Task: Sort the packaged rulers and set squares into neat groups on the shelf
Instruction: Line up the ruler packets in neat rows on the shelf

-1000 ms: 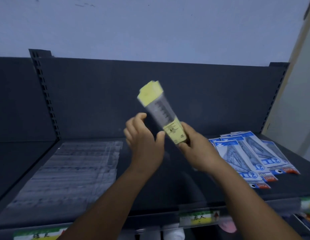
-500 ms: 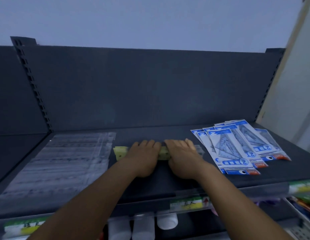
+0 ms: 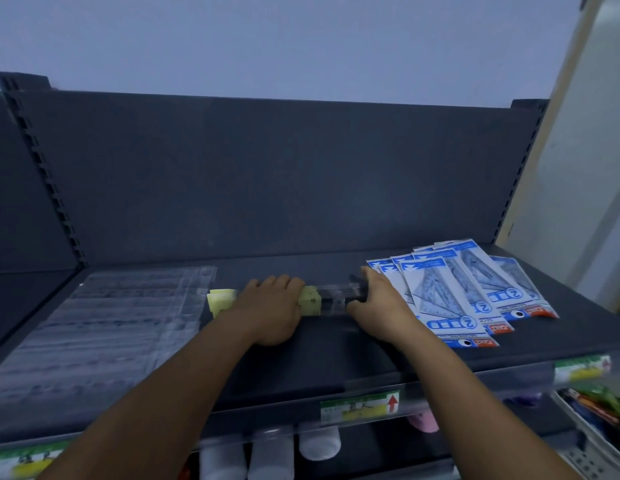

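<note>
A pack of clear rulers point(image 3: 338, 296) with a yellow header and a yellow label lies crosswise on the dark shelf point(image 3: 329, 358), between two groups. My left hand point(image 3: 270, 310) rests palm down on its left part, covering it between header and label. My right hand point(image 3: 379, 304) holds the pack's right end, thumb on the near side and fingers on the far side. Several clear-bagged rulers point(image 3: 111, 323) lie spread on the left. Several blue set square packs point(image 3: 457, 292) are fanned out on the right, right beside my right hand.
The shelf's dark back panel point(image 3: 284, 174) rises behind. A price label point(image 3: 360, 407) sits on the front rail. Below are white bottles point(image 3: 317, 445) and a basket of goods point(image 3: 596, 427) at the lower right. A pale wall point(image 3: 578, 150) closes the right side.
The ruler pack came down from the air and now lies flat on the shelf. My hands then spread apart along it, the right one sliding to its right end.
</note>
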`<state>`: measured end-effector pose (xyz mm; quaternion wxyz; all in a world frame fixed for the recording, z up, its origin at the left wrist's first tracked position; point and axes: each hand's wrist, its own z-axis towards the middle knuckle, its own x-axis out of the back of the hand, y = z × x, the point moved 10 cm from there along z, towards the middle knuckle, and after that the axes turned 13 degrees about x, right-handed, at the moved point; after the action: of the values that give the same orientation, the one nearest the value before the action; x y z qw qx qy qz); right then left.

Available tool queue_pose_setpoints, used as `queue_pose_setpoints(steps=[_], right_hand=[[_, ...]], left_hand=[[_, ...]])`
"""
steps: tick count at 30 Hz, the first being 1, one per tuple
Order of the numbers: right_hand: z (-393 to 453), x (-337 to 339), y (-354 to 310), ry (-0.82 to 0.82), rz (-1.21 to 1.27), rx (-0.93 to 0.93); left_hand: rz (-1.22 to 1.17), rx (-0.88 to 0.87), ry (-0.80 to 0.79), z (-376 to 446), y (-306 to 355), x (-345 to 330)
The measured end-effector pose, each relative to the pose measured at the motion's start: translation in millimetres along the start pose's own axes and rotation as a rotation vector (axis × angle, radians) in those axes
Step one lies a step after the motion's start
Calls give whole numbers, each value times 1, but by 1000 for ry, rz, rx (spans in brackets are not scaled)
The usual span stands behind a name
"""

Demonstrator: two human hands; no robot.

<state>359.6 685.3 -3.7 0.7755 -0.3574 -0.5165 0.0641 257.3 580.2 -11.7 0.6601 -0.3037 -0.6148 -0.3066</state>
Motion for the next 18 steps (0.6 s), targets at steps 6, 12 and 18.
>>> queue_pose_setpoints(steps=[6, 12, 18], right_hand=[[10, -23, -28, -88, -442, 274], [25, -40, -35, -111, -528, 407], [56, -23, -47, -44, -501, 471]], left_hand=[[-23, 21, 28, 0, 2, 3], [23, 80, 88, -4, -6, 2], [-19, 128, 221, 16, -12, 27]])
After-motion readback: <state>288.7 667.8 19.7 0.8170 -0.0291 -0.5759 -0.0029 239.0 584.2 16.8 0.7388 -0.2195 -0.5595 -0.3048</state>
